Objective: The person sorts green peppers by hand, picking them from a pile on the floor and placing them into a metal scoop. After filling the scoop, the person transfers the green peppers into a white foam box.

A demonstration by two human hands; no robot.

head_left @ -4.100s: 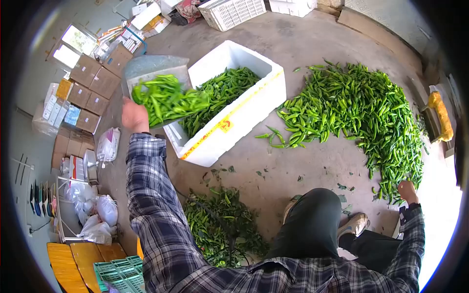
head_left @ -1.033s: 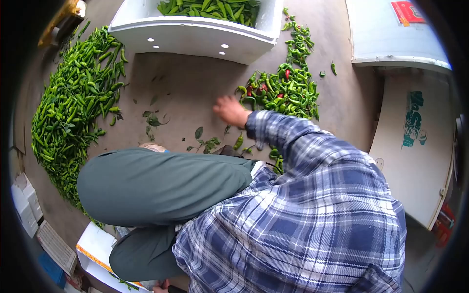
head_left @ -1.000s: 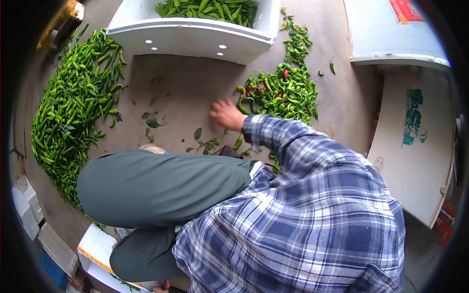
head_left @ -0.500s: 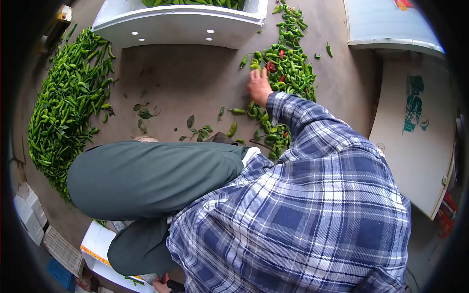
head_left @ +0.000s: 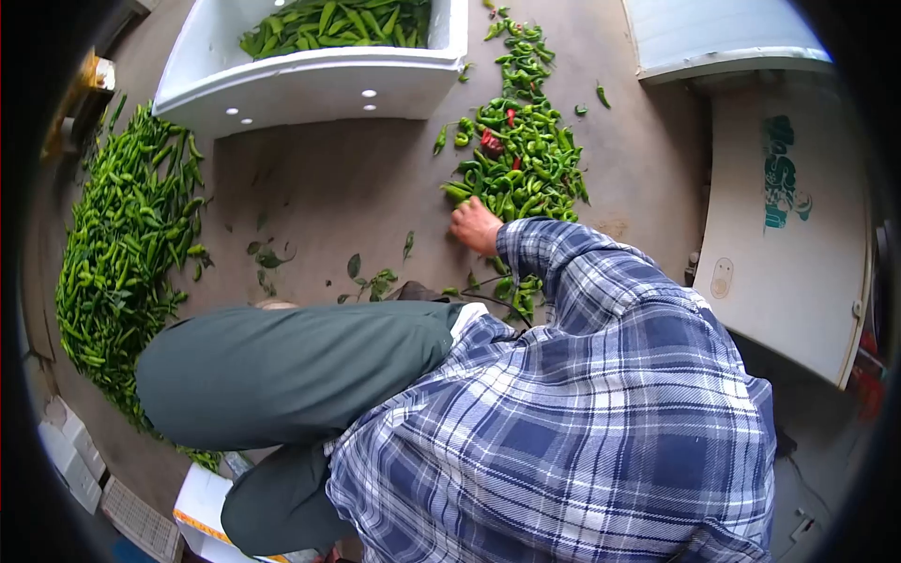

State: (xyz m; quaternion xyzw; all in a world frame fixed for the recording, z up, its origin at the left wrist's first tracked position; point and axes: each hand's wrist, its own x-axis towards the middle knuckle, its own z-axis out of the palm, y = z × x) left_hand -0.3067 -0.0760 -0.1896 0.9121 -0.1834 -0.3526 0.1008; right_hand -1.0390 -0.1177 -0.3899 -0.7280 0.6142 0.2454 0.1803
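Reaching out from a plaid sleeve (head_left: 554, 249), my right hand (head_left: 476, 226) is low at the near-left edge of a loose pile of green peppers (head_left: 535, 159). Its fingers are curled around a green pepper (head_left: 461, 199), which shows partly past the fingertips. A few red peppers (head_left: 492, 144) lie among the green ones. More peppers trail toward my body below the hand, partly hidden by the sleeve. My left hand is out of view.
A white foam box (head_left: 310, 98) holding green peppers stands at the top. A large heap of green peppers (head_left: 127, 244) lies at left, beside my bent leg (head_left: 300, 371). Loose leaves (head_left: 371, 280) are scattered on the floor. White boxes (head_left: 788, 216) stand at right.
My right hand has moved back toward my body along the pile's edge. The view has shifted, showing more inside the foam box. My left hand, partly visible at the bottom before, has gone from view.
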